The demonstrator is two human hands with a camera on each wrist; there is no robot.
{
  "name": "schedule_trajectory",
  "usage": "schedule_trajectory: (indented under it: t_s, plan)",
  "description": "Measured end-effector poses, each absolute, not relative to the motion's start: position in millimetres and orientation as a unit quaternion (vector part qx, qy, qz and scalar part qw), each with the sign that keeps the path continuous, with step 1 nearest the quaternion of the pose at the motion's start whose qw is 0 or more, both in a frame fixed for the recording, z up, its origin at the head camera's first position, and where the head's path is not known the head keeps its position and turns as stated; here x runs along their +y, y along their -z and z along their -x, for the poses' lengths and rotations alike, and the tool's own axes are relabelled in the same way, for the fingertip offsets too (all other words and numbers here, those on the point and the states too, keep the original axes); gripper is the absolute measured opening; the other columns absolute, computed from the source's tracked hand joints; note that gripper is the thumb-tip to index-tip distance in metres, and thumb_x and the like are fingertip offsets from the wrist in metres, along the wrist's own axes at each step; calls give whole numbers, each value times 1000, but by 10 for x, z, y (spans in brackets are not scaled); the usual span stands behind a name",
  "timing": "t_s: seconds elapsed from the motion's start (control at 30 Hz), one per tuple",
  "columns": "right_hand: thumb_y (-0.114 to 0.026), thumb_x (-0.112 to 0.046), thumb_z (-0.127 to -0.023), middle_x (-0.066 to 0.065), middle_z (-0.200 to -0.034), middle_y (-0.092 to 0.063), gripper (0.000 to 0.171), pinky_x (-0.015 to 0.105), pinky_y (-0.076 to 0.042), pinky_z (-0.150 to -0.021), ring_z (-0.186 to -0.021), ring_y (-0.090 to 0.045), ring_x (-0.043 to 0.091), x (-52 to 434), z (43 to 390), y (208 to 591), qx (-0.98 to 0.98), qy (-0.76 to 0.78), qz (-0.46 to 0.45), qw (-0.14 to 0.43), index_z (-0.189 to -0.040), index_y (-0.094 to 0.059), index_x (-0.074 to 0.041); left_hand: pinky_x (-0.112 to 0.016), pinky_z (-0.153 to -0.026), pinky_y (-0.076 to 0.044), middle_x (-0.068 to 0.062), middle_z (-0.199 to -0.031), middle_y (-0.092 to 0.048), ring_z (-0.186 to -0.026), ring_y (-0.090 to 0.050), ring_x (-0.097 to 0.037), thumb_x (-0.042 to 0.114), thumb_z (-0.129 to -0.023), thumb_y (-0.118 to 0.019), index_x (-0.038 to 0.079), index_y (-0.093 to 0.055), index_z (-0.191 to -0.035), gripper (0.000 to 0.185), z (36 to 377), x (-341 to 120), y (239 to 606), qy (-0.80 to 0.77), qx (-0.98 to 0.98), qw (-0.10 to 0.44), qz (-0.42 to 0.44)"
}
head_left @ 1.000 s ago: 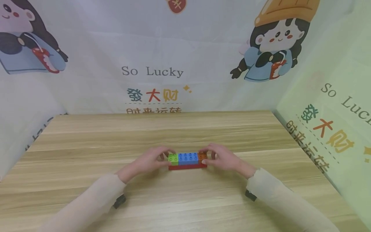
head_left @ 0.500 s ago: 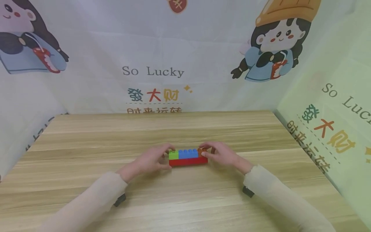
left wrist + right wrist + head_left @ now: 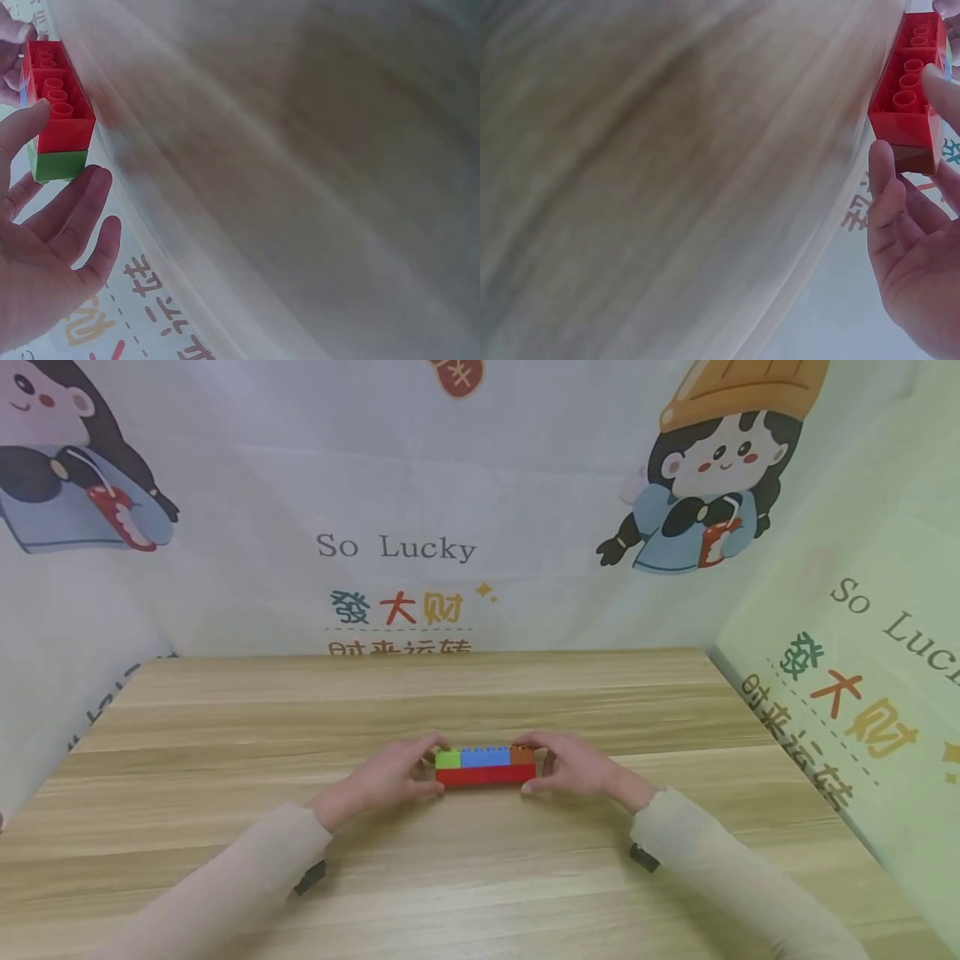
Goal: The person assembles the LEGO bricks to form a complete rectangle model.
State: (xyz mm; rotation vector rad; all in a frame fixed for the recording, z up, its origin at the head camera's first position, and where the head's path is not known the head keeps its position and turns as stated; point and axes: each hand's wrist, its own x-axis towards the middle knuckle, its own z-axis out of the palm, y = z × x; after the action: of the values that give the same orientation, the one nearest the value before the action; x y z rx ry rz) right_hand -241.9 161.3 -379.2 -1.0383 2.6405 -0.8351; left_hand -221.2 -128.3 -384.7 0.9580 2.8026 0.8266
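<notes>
A short bar of toy building bricks is held between both hands. Its upper layer has a green brick point(image 3: 448, 760), a blue brick point(image 3: 484, 759) and a brown brick point(image 3: 523, 756); a red layer point(image 3: 486, 775) lies beneath. My left hand point(image 3: 390, 772) grips the green end, thumb at the red lower edge, fingers behind and above. At the brown end my right hand point(image 3: 576, 766) pinches likewise. The left wrist view shows the hollow underside of two red bricks point(image 3: 66, 135), lifted clear of the wood. In the right wrist view the brown brick's end point(image 3: 915, 159) faces the fingers.
The wooden table point(image 3: 480, 877) spreads around the hands. A white printed cloth point(image 3: 397, 460) hangs behind its far edge, with more cloth at the left and right. Dark wrist-worn pieces point(image 3: 643, 857) show under the sleeves.
The bar has tilted so its studs face away and its red front shows. My right thumb has slid from the brown brick down to the red lower edge.
</notes>
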Motion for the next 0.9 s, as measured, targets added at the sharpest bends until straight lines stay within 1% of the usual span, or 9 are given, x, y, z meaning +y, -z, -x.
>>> schedule_trajectory:
  t_s: [0.1,0.23,0.4,0.47,0.57,0.63,0.77,0.9]
  plan:
    - [-72,-22,-78,14,-121,-54,61,25,-47,-65,-71,-55,8,1617,2430,3804,888,277,354,94,-131,-46,-7,-39,-83,-47,-14,-106,-61,-91,-60,-23,18,-79,-71,9,-48,-119,47,2233,-1292,3850,-289,905,42,-308]
    - [-71,-20,-80,13,-120,-54,58,25,-47,-69,-75,-55,10,1607,2472,3818,889,277,353,92,-130,-46,-5,-40,-84,-46,-14,-107,-61,-93,-59,-24,17,-80,-70,8,-48,-120,47,2288,-1303,3853,-310,900,59,-302]
    - [-70,-22,-80,10,-123,-53,58,32,-45,-79,-88,-53,16,1592,2555,3801,897,269,336,96,-131,-47,-7,-40,-84,-46,-13,-103,-62,-93,-59,-24,16,-81,-68,8,-47,-120,45,2389,-1318,3840,-336,889,88,-298]
    - [-71,-22,-80,10,-122,-53,57,34,-44,-82,-91,-52,18,1591,2591,3794,899,267,333,97,-130,-48,-7,-39,-83,-46,-11,-101,-62,-92,-59,-23,14,-82,-68,7,-47,-120,44,2435,-1318,3829,-343,885,96,-299]
    - [-71,-22,-80,9,-117,-53,57,34,-44,-79,-89,-51,18,1588,2643,3782,899,270,329,103,-130,-49,-7,-38,-85,-46,-7,-100,-62,-94,-58,-21,14,-82,-68,9,-48,-120,42,2498,-1320,3808,-346,886,111,-290]
    - [-71,-22,-80,8,-115,-53,56,31,-45,-75,-83,-51,17,1585,2678,3783,897,275,327,110,-129,-49,-7,-39,-86,-45,-6,-102,-62,-96,-58,-21,16,-83,-67,10,-49,-120,42,2537,-1331,3799,-342,886,119,-288]
    - [-70,-21,-81,9,-119,-53,55,28,-44,-73,-78,-52,14,1575,2738,3792,891,291,324,128,-129,-49,-5,-41,-88,-43,-8,-106,-61,-99,-56,-23,18,-83,-67,11,-48,-121,43,2606,-1355,3778,-343,884,144,-283]
    - [-69,-19,-81,12,-121,-53,54,28,-46,-69,-76,-54,13,1569,2781,3797,883,308,321,146,-128,-49,-3,-39,-85,-45,-9,-106,-60,-98,-56,-23,18,-84,-66,11,-48,-121,43,2667,-1363,3764,-348,880,169,-277]
